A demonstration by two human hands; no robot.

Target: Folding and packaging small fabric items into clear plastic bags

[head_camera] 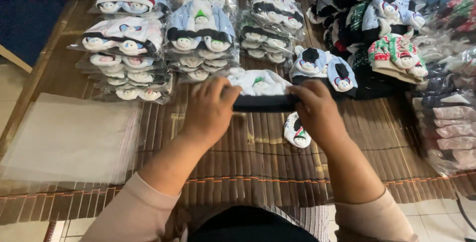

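Note:
My left hand (209,110) and my right hand (317,110) both grip a folded pair of small socks (262,91), white on top with a dark cuff, above a brown slatted mat (248,158). The fingers of each hand pinch one end of the dark cuff. One loose sock with a snowman figure (296,132) lies on the mat just under my right hand.
Stacks of bagged sock pairs (163,39) stand at the back left and centre. A heap of loose socks (372,29) lies at the back right, more bagged goods (451,123) at the right edge. A pile of flat clear bags (69,138) rests on the left.

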